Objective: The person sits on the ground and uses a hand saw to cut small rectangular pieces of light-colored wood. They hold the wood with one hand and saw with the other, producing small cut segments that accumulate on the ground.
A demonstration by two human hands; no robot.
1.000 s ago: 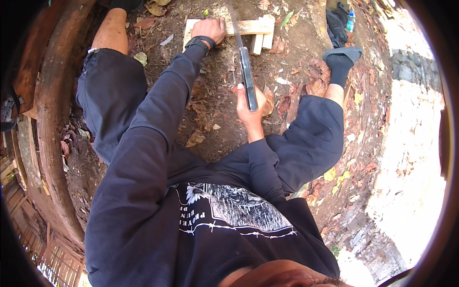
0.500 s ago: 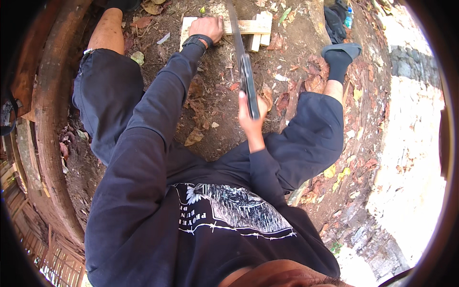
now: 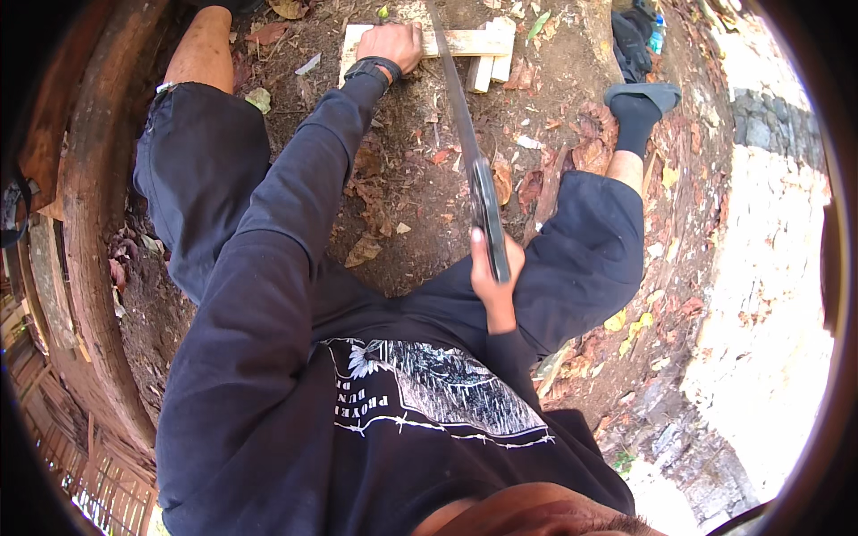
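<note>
My right hand [image 3: 493, 279] grips the dark handle of a long machete [image 3: 465, 134], whose blade reaches forward over the ground to a pale wooden plank. My left hand [image 3: 391, 45], with a dark watch on the wrist, presses down on the left part of that plank [image 3: 465, 41]. The plank lies flat on the dirt at the top of the view, with a short wood block [image 3: 490, 70] under its right end. The blade tip crosses the plank just right of my left hand. I squat with both knees spread wide.
Dry leaves and wood chips litter the dirt between my legs. A thick curved log [image 3: 80, 223] runs along the left. A dark bag and a small bottle [image 3: 657, 36] lie at the top right. Pale stone ground [image 3: 769, 295] fills the right side.
My right hand has drawn back toward my body and lowered, pulling the machete with it. My left hand stays on the plank.
</note>
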